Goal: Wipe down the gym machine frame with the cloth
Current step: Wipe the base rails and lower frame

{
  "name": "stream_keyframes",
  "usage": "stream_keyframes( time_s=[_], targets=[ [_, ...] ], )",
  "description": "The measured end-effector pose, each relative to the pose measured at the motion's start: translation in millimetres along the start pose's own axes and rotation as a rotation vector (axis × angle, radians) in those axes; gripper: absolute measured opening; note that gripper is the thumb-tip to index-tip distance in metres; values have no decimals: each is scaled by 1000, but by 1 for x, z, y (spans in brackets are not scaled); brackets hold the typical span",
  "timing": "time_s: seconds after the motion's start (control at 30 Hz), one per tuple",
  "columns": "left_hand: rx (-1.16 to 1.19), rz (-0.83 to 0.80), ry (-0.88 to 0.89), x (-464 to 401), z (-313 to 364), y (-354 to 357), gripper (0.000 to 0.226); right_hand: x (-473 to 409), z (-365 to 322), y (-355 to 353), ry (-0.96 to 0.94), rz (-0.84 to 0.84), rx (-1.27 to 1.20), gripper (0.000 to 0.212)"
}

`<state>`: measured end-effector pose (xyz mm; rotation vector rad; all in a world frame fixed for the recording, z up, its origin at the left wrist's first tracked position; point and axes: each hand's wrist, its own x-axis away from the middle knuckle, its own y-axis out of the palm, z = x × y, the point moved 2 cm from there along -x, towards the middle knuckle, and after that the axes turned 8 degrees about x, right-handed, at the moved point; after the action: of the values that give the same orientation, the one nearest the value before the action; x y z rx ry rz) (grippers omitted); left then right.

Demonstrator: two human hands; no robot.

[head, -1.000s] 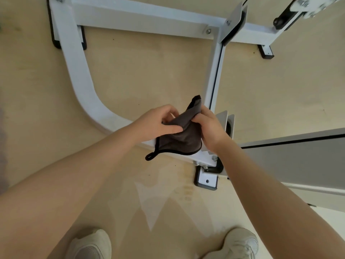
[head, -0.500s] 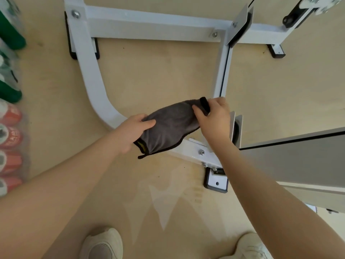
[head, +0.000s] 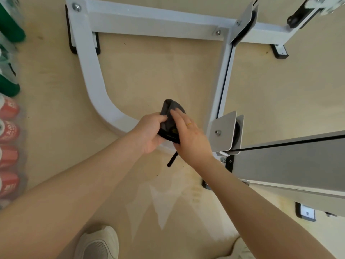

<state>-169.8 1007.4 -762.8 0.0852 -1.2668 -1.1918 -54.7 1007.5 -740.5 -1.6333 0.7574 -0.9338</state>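
While L hand (head: 149,133) grips bunched dark cloth (head: 170,118), R hand (head: 190,135) lies flat on it over white tubular frame (head: 93,75).

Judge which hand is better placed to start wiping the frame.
Probably left. The left hand grips the bunched cloth just above the curved frame; the right hand only lays straight fingers on it.

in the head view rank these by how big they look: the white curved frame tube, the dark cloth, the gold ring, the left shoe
1. white curved frame tube, largest
2. left shoe, though it lies nearer the camera and is cut off by the edge
3. dark cloth, bunched between both hands, so partly hidden
4. gold ring, smallest
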Motion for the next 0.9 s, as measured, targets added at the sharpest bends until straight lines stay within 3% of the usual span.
stream_keyframes(
  time_s=[0.07,0.17,0.23,0.27,0.37,0.43,0.57,0.63,0.73,0.9],
  targets=[
    [-178,-51,69,-2,-4,2,27,-1,9,-1,105,20,-47,70],
    [-818,-50,340,-9,-5,-8,28,-8,31,-20,150,109,-55,64],
    [-1320,-51,399,-18,-6,-22,45,-19,44,-40,1,318,236,51],
    [-1559,-52,399,-24,-8,-29,53,-24,49,-44,-103,329,434,45],
    [-1996,-69,372,-35,-18,-40,64,-24,72,-32,-140,-230,721,36],
    [-2031,-57,365,-39,-23,-40,66,-12,84,-20,-49,-465,781,32],
    [-1981,-64,362,-43,-21,-39,66,0,84,-5,10,-513,775,60],
    [-1986,-84,356,-43,-20,-41,67,-3,87,-2,-61,-552,873,55],
    [-2015,-97,369,-42,-21,-43,66,-22,95,-6,-105,-640,951,32],
    [-1969,-60,352,-42,-22,-40,61,-17,88,-3,-80,-614,930,34]
  ],
)
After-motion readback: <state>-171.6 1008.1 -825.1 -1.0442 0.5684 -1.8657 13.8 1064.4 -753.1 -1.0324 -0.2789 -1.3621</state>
